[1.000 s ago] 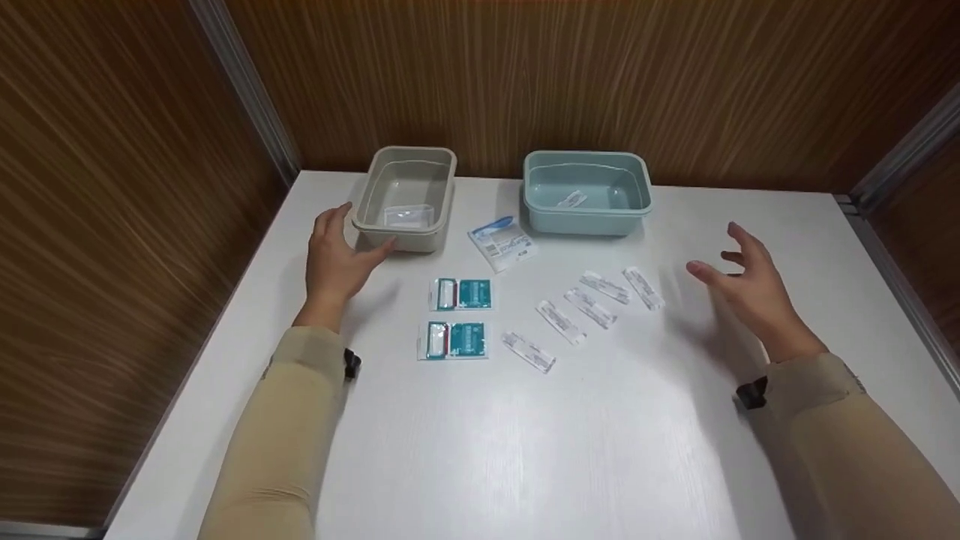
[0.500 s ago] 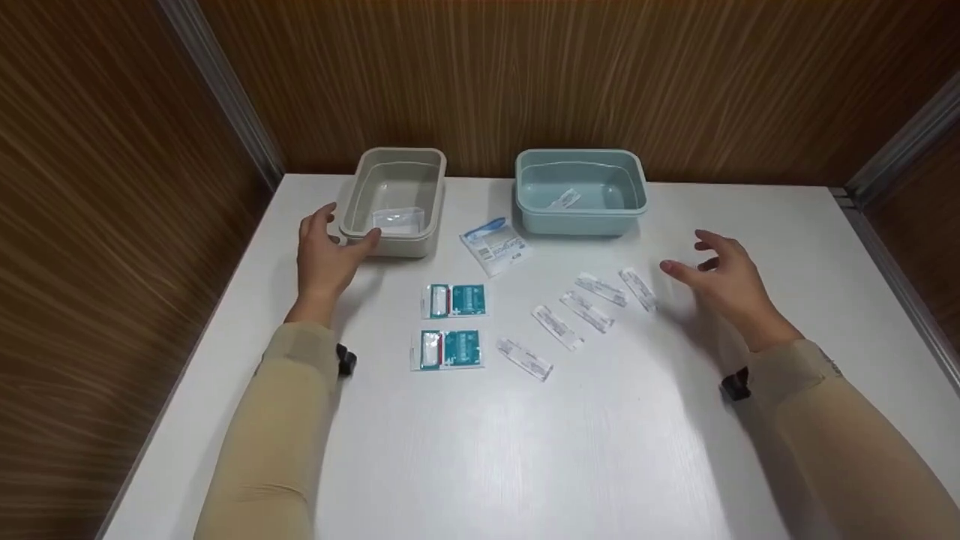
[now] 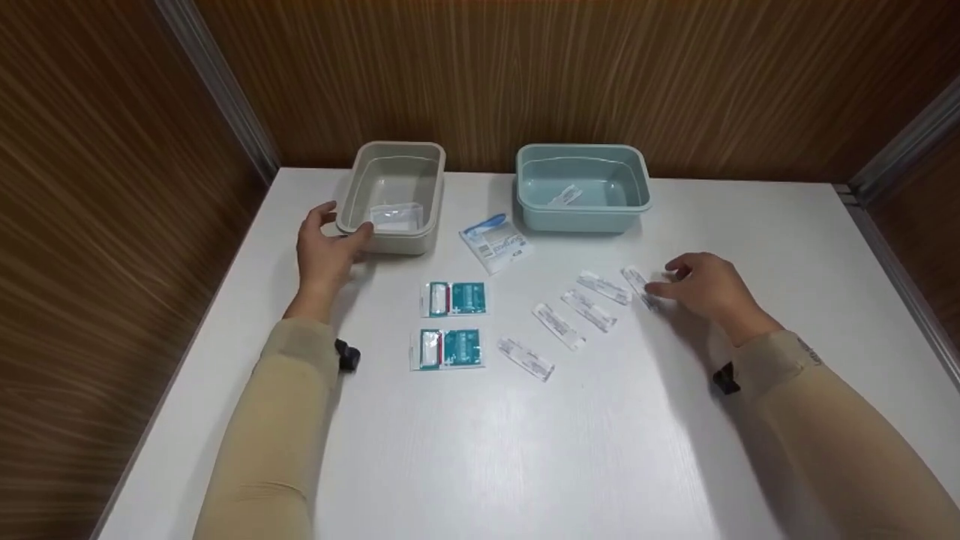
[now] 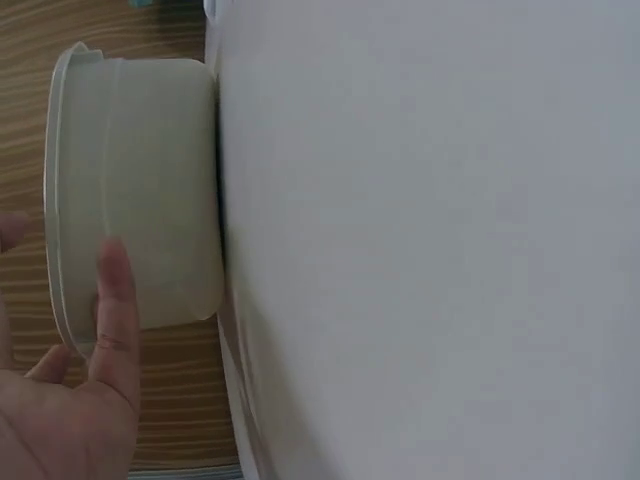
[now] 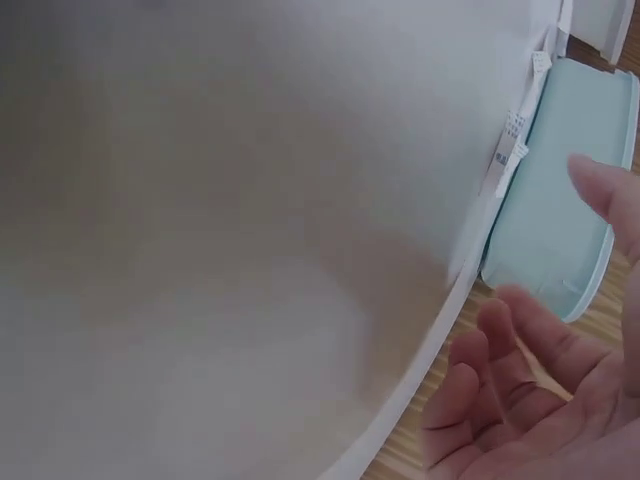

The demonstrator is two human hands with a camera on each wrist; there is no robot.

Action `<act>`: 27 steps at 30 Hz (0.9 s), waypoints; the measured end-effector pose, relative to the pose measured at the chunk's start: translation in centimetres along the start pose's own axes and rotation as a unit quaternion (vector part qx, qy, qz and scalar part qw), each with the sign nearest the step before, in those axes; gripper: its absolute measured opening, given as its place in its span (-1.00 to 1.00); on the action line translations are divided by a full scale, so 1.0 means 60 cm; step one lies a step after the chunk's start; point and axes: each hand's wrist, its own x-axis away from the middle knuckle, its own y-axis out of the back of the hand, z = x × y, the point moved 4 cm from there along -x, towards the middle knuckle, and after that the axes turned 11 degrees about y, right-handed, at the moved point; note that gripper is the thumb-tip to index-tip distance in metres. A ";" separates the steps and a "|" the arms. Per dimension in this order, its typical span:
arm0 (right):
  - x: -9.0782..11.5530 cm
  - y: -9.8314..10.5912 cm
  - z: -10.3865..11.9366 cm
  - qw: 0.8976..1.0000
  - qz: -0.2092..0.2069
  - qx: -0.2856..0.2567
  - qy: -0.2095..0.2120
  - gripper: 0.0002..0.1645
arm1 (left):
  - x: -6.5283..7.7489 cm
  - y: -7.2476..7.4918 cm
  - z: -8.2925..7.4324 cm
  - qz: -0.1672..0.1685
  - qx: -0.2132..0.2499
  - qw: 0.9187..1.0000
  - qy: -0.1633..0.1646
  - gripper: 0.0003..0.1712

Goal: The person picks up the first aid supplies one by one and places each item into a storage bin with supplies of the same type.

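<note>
- On a clock face laid over the head view, the left hand sits at 9 o'clock, its forearm running up from 7.
- Its thumb and fingers stand apart around the near left corner of the beige box, which is at 10 to 11; the thumb lies across the box's near end. Whether it presses there, I cannot tell.
- The right hand is at 3, palm turned inward, its forearm slanting up from 4 to 5.
- Its fingers are gently bent, with a gap between them and the thumb; the thumb tip overlaps the rightmost paper strip, flat on the table at 3.
- Four other strips lie between 3 and 5.
- Two teal packets lie around 7, and a blue-and-white packet near the centre.
- The blue box stands between 1 and 2, with a small strip inside.
</note>
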 end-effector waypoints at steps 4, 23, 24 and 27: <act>-0.001 -0.009 0.005 1.000 0.014 0.020 -0.005 -0.20 | -0.001 -0.006 0.002 0.019 0.044 0.999 0.025 0.01; -0.002 -0.013 0.008 0.999 0.023 0.017 -0.015 -0.49 | 0.007 -0.018 -0.003 0.070 0.300 0.942 0.136 0.06; -0.002 -0.013 0.007 1.000 0.022 0.016 -0.015 -0.48 | 0.008 -0.018 -0.002 0.069 0.309 0.938 0.137 0.06; 0.002 -0.011 0.006 1.000 0.018 0.013 -0.014 -0.48 | 0.012 -0.017 0.000 0.064 0.323 0.934 0.140 0.05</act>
